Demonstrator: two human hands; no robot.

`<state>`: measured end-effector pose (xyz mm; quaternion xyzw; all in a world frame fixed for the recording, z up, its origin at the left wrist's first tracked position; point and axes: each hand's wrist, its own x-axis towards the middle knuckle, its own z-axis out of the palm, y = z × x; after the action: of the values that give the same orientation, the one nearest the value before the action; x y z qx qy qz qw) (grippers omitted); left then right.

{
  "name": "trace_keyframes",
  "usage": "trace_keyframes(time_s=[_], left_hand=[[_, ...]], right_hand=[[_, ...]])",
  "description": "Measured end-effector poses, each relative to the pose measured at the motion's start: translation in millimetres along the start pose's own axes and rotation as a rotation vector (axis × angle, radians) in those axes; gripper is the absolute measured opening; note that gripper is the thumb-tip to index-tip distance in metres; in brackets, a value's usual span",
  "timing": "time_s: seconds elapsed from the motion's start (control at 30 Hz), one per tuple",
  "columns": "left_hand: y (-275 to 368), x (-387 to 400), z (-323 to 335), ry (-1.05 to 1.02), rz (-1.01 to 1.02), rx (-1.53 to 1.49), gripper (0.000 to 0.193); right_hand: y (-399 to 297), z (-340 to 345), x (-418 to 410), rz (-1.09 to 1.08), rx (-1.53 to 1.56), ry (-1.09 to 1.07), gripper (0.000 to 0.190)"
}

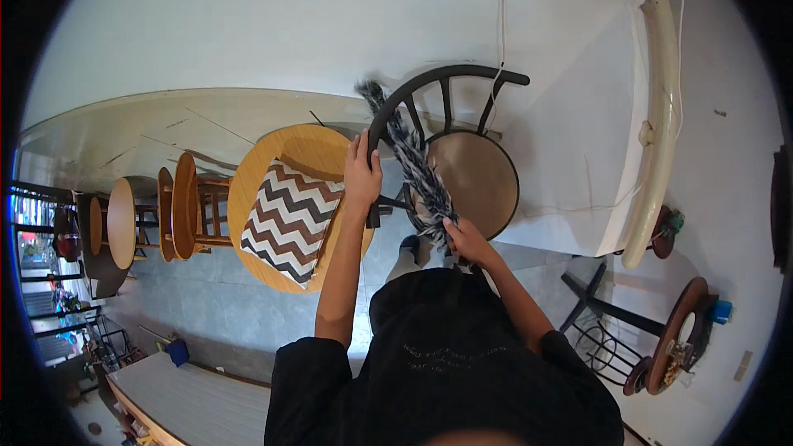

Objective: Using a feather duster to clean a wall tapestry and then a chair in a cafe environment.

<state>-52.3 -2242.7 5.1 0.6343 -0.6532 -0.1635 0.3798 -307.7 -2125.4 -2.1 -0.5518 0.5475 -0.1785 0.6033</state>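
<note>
My left hand (363,174) grips the curved black backrest of a chair (391,104) near its left end. The chair has a round beige seat (480,179) with a dark rim and stands against the wall. In my right hand (464,240) is the lower end of a fluffy black, grey and white duster (416,161). The duster lies slanted across the seat's left side, and its tip reaches up and left past the backrest. To the left, a cushion with a brown, black and white zigzag pattern (294,223) rests on a round wooden table (245,173).
Wooden chairs (184,205) and another round table (121,223) stand farther left. A cream pipe (657,130) runs along the wall at right, with a hanging white cable (503,6) near the chair. At lower right is a round table holding small items (676,334). A long counter (192,399) lies at lower left.
</note>
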Motion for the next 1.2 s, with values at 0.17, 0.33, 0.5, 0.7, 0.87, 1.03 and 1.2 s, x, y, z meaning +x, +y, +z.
trace_keyframes(time_s=[0.17,0.33,0.5,0.7,0.87,1.03,1.2], left_hand=[[-1.3,11.3,2.3,-0.03,0.066,-0.034,0.049],[-6.3,13.6,-0.8,-0.061,0.055,-0.074,0.048],[0.5,18.7,6.4,-0.044,0.097,-0.064,0.047],[-17.3,11.2,-1.4,-0.022,0.061,0.0,0.048],[2.0,21.2,24.3,-0.137,0.058,-0.148,0.05],[-26.0,-22.6,8.5,-0.109,-0.123,-0.492,0.05],[18.1,-64.4,9.1,-0.038,-0.288,-0.627,0.05]], right_hand=[[10.9,29.9,8.8,0.177,0.109,0.164,0.055],[-20.0,43.1,4.4,0.158,0.234,0.135,0.046],[45.8,58.7,28.9,0.13,0.105,0.165,0.043],[5.0,55.5,8.6,-0.039,0.016,0.287,0.043],[109.3,46.4,3.7,-0.013,-0.172,0.324,0.038],[38.4,53.0,-47.1,0.121,0.173,0.048,0.041],[39.2,34.9,-85.5,0.137,0.283,-0.013,0.042]])
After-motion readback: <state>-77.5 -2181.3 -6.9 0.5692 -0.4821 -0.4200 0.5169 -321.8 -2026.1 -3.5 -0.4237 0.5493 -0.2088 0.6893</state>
